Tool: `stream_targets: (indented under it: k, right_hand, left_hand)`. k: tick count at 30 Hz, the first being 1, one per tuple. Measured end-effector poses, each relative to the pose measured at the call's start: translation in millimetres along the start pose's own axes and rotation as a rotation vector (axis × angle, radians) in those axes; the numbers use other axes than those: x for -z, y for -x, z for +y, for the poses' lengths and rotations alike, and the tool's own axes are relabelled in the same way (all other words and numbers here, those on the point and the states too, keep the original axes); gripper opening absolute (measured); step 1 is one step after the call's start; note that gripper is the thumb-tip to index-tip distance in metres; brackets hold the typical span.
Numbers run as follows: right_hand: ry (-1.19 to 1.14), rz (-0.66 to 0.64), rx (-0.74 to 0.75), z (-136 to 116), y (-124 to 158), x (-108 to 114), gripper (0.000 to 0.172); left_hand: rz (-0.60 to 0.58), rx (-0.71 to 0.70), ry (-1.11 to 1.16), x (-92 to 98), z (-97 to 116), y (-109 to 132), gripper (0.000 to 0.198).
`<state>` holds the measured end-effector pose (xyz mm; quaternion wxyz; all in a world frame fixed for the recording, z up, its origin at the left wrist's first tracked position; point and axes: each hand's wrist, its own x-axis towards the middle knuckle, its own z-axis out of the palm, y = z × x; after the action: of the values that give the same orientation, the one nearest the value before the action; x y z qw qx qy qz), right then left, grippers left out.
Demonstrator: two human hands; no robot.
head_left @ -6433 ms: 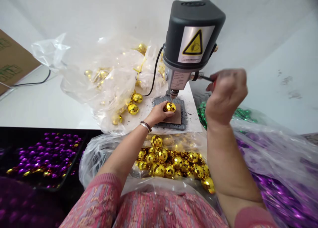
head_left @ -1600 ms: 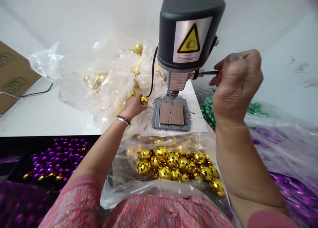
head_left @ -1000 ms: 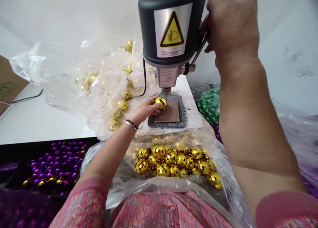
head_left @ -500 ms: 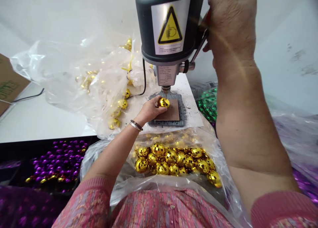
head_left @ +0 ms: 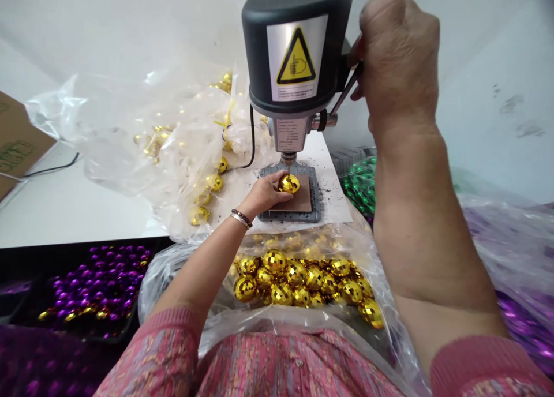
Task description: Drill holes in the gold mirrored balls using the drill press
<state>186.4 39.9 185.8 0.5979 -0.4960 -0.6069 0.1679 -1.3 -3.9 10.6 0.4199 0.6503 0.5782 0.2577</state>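
Between the thumb and fingers of my left hand [head_left: 265,194] is a shiny gold faceted ball [head_left: 289,183], held on a brown square board [head_left: 303,198]. The board lies on the grey base [head_left: 315,183] of a small drill press [head_left: 298,56]. Straight above the ball is the press's chuck [head_left: 288,158], its thin bit reaching down to the ball's top. My right hand [head_left: 400,62] is raised beside the motor housing, its fingers closed around the press's lever [head_left: 346,88]. Most of the lever's grip is hidden by that hand.
An open plastic bag [head_left: 173,276] of gold balls [head_left: 296,273] lies close to my body. Another clear bag [head_left: 125,137] with gold balls spreads at left. Purple balls [head_left: 99,281] fill a black tray at lower left; green ones [head_left: 361,180] sit at right. A cardboard box [head_left: 21,137] stands far left.
My right hand has come slightly down with the lever. The left hand and gold ball have shifted a little right and down, now beneath the bit.
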Motion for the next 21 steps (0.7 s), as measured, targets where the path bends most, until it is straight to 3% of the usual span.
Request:
stream_targets:
  k: [3,8,13,21]
  right_hand:
    - [-0.003,0.046,-0.085,-9,19,7,0.027]
    - [0.129,0.023,0.117,-5,61,22,0.025]
    - [0.159,0.027,0.202,14,97,24,0.018]
    - [0.151,0.125,0.268,42,116,11,0.019]
  left_hand:
    - [0.007,0.022,0.011,-1.0,-6,-1,0.081]
    - [0.032,0.042,-0.012,-1.8,-8,-1,0.082]
    - [0.028,0.067,0.0,-3.1,-4,1,0.081]
    - [0.028,0.025,0.01,-3.6,-7,1,0.075]
